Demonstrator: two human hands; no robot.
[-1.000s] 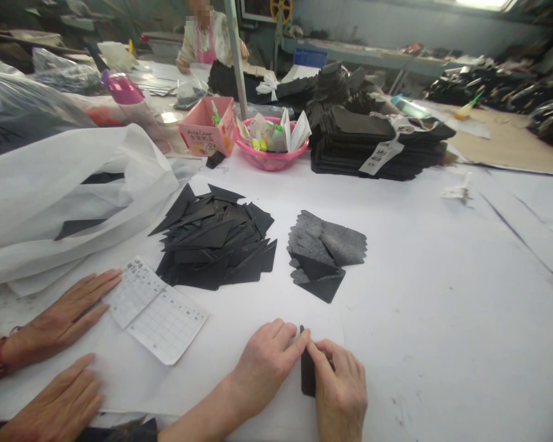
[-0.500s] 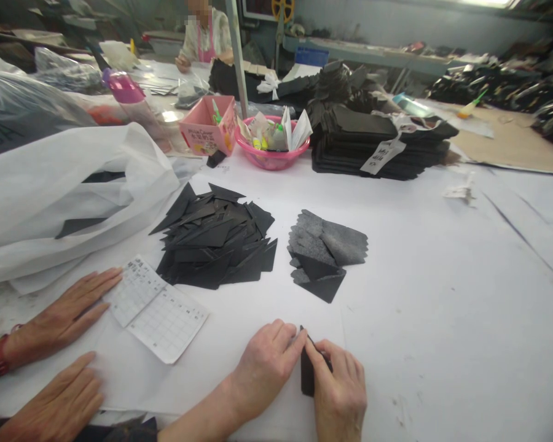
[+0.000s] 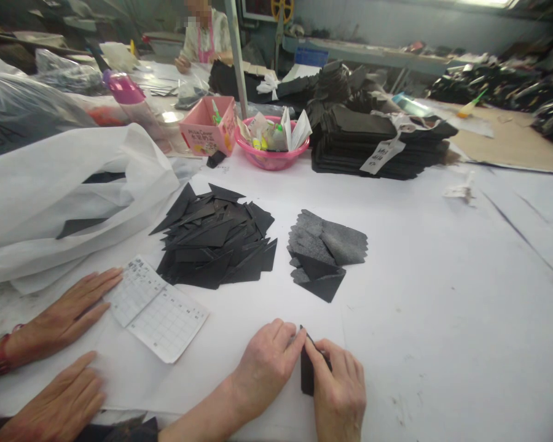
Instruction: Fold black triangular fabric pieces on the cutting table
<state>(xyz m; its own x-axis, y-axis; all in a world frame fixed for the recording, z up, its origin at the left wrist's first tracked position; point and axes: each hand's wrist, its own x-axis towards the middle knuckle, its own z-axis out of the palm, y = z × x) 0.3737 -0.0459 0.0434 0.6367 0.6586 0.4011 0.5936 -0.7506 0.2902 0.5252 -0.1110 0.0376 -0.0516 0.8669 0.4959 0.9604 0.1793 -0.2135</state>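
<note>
My left hand [image 3: 263, 363] and my right hand [image 3: 338, 393] meet at the near edge of the white table [image 3: 442, 307]. Both pinch a small black piece [image 3: 306, 376] between fingertips, its top corner lifted slightly. Just beyond them lies a small stack of grey and black triangular pieces [image 3: 325, 252]. Left of that stack is a bigger heap of black triangular pieces [image 3: 216, 242].
A co-worker's two hands [image 3: 62, 319] rest flat at the near left beside a gridded paper slip [image 3: 159, 310]. A white bag [image 3: 59, 196] bulges at left. A pink basket [image 3: 271, 153], a pink box [image 3: 207, 126] and stacked black sheets [image 3: 378, 144] stand farther back; another person sits beyond.
My fingers have shifted slightly on the black piece, the right thumb sliding along its edge. The co-worker's hands and the piles have stayed put.
</note>
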